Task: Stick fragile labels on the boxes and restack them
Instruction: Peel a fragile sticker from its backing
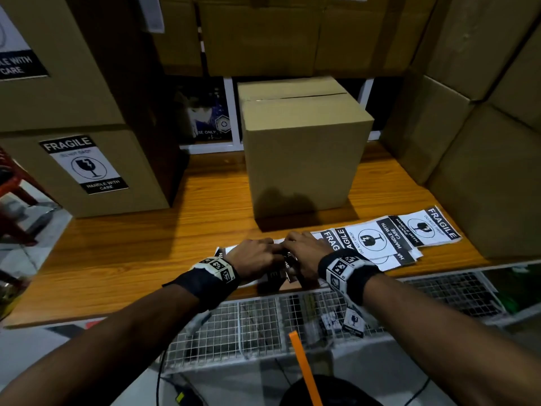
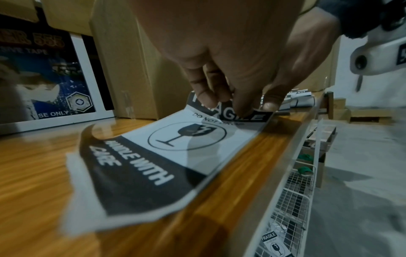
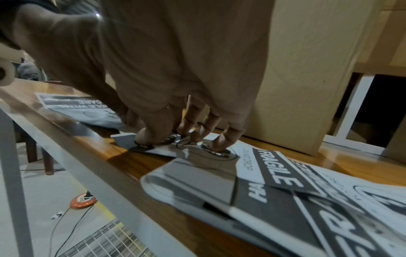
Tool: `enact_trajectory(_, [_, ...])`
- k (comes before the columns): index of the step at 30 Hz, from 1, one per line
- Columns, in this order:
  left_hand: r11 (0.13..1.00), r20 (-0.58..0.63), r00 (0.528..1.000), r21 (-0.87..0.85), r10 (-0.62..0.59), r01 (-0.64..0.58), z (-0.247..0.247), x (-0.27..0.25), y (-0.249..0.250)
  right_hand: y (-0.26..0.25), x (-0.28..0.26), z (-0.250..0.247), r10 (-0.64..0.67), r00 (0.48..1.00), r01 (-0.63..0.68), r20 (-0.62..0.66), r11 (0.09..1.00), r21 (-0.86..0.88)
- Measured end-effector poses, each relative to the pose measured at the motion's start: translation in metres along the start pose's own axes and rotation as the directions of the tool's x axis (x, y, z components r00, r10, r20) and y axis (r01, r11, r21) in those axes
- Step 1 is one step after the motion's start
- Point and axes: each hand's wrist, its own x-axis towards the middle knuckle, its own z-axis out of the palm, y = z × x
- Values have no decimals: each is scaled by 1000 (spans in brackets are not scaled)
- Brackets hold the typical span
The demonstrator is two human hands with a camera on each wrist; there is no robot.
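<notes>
A black-and-white fragile label [image 2: 175, 147] lies along the front edge of the wooden table [image 1: 131, 259]. My left hand [image 1: 276, 253] pinches its "FRAGILE" end [image 2: 241, 114], which is lifted a little. My right hand [image 1: 285, 250] meets it there, its curled fingertips [image 3: 219, 144] on the label and its thumb on a dark corner. A plain cardboard box [image 1: 304, 148] stands upright just behind both hands. More fragile labels [image 1: 380, 238] lie overlapped to the right. At the left a labelled box [image 1: 87, 171] sits under another box.
Stacked cardboard boxes [image 1: 483, 142] wall in the right side and the back. A white wire basket [image 1: 263, 326] hangs below the table's front edge with small labels in it. An orange strip [image 1: 301, 364] pokes up near my body.
</notes>
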Motion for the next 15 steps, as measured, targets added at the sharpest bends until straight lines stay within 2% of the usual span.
enact_trajectory(7, [991, -191, 978, -88, 80, -98, -8, -11, -3, -2, 1, -4, 5, 1000, -3, 27, 999, -50])
enact_trajectory(12, [988, -189, 981, -145, 34, -62, -12, -30, -16, 0, 3, -2, 5, 999, -3, 38, 998, -57])
enact_trajectory(15, [988, -235, 971, -139, 38, -72, -11, -36, -13, -1, 4, -2, 3, 999, -1, 41, 998, -61])
